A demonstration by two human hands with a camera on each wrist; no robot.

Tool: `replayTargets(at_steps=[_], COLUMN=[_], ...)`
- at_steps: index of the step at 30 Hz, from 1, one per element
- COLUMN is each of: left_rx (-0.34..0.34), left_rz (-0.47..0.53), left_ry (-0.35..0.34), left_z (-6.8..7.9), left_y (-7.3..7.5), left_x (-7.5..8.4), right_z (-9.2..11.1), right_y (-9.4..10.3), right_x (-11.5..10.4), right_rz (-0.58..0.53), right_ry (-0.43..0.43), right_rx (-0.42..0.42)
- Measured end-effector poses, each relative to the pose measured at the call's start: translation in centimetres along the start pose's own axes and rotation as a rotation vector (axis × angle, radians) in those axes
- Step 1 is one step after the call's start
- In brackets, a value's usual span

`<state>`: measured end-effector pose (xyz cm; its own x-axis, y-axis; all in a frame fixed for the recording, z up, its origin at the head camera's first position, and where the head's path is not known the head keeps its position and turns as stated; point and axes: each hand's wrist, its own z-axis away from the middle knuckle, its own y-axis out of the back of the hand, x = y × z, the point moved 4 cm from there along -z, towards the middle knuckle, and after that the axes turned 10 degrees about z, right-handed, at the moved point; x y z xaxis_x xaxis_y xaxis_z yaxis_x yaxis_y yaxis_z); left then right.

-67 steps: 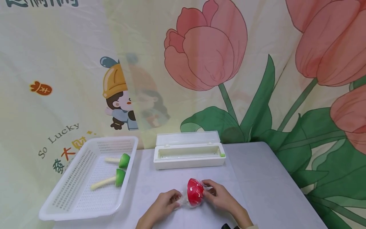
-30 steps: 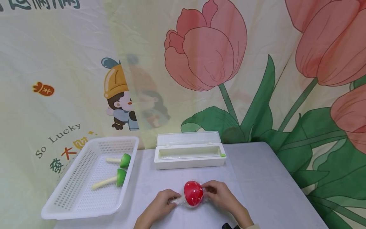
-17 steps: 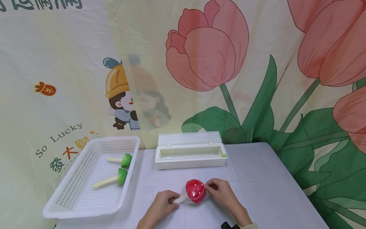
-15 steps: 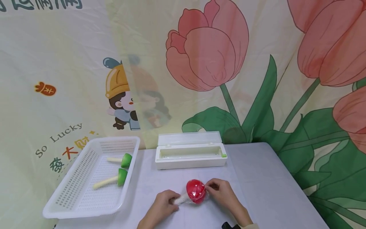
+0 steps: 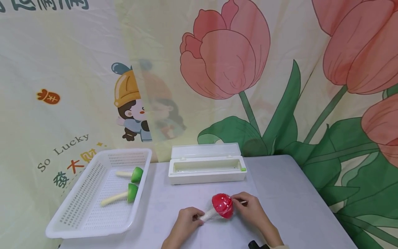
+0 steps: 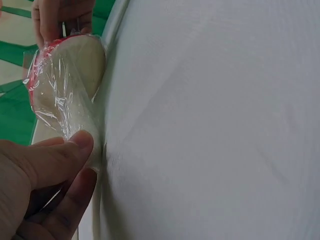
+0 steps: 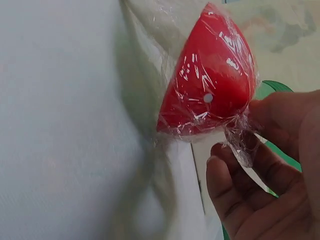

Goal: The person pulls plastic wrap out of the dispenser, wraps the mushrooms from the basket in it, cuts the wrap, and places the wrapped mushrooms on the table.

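A toy mushroom (image 5: 223, 205) with a white-dotted red cap lies tilted in clear plastic film above the white cloth. My left hand (image 5: 186, 221) pinches the lower end of its pale stem between thumb and fingers. At the top of the cap, my right hand (image 5: 253, 211) pinches a gathered bit of the film (image 7: 242, 145), as the right wrist view shows. In the left wrist view, shiny film covers the cap's pale underside (image 6: 82, 65) and runs down over the stem.
A white perforated basket (image 5: 90, 235) at the left holds two green-capped toy mushrooms (image 5: 132, 193). Behind my hands stands a long white box (image 5: 206, 178) with its lid raised and a green tab. A dark object (image 5: 256, 245) shows by my right wrist. A printed curtain hangs behind the table.
Both hands and the wrapped mushroom have shifted to the right. Over the two seconds, the left hand's grasp has gone from loose film to the stem end, and the cap has turned.
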<state>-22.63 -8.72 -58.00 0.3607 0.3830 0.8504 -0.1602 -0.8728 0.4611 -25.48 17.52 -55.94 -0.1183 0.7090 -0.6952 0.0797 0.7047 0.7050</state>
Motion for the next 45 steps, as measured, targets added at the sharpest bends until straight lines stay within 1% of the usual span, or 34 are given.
replayTargets(at_steps=[4, 6, 9, 11, 13, 15, 19, 22, 25, 29, 32, 34, 37, 38, 43, 45], left_rx=[0.063, 0.095, 0.126, 0.134, 0.128, 0.114, 0.07, 0.037, -0.015, -0.098, -0.134, -0.131, -0.105, -0.095, -0.063, -0.059], left_rz=[-0.012, -0.017, -0.034, -0.044, -0.048, -0.037, 0.005, 0.014, -0.022, -0.083, -0.074, -0.041, 0.02, 0.03, 0.039, 0.062], left_ry=[-0.006, 0.033, 0.143, 0.212, 0.243, 0.247, 0.222, 0.181, 0.116, 0.027, 0.004, 0.015, 0.048, 0.048, 0.022, 0.042], left_z=[-0.4, -0.7, -1.2, -1.5, -1.9, -2.3, -3.1, -3.8, -4.8, -6.6, -7.8, -8.6, -9.5, -9.9, -11.3, -11.8], left_y=[-0.9, -1.2, -1.6, -1.8, -2.1, -2.5, -3.7, -4.8, -6.0, -7.8, -9.0, -9.6, -10.7, -11.0, -12.8, -13.3], left_x=[0.4, 0.5, 0.5, 0.6, 0.7, 0.8, 1.1, 1.5, 1.9, 2.7, 2.9, 2.8, 2.6, 2.6, 3.4, 3.8], right_z=[0.2, 0.2, 0.2, 0.2, 0.2, 0.1, -0.1, -0.3, -0.5, -0.6, -0.8, -1.0, -1.6, -1.8, -3.1, -3.8], right_y=[0.7, 0.9, 1.1, 1.2, 1.4, 1.6, 2.2, 2.8, 3.6, 4.8, 5.6, 6.1, 7.0, 7.2, 8.7, 9.2], right_x=[0.3, 0.5, 0.7, 0.8, 0.9, 1.2, 2.3, 3.3, 4.3, 5.8, 6.9, 7.4, 8.0, 8.2, 9.5, 10.1], right_rz=[-0.028, -0.022, 0.008, 0.027, 0.037, 0.047, 0.084, 0.1, 0.095, 0.08, 0.088, 0.101, 0.122, 0.129, 0.138, 0.129], right_ry=[-0.025, -0.035, -0.05, -0.058, -0.063, -0.077, -0.111, -0.123, -0.133, -0.15, -0.156, -0.149, -0.123, -0.115, -0.097, -0.092], right_rx=[-0.005, -0.003, 0.005, 0.01, 0.016, 0.022, 0.037, 0.029, 0.006, -0.024, -0.039, -0.044, -0.047, -0.045, -0.036, -0.029])
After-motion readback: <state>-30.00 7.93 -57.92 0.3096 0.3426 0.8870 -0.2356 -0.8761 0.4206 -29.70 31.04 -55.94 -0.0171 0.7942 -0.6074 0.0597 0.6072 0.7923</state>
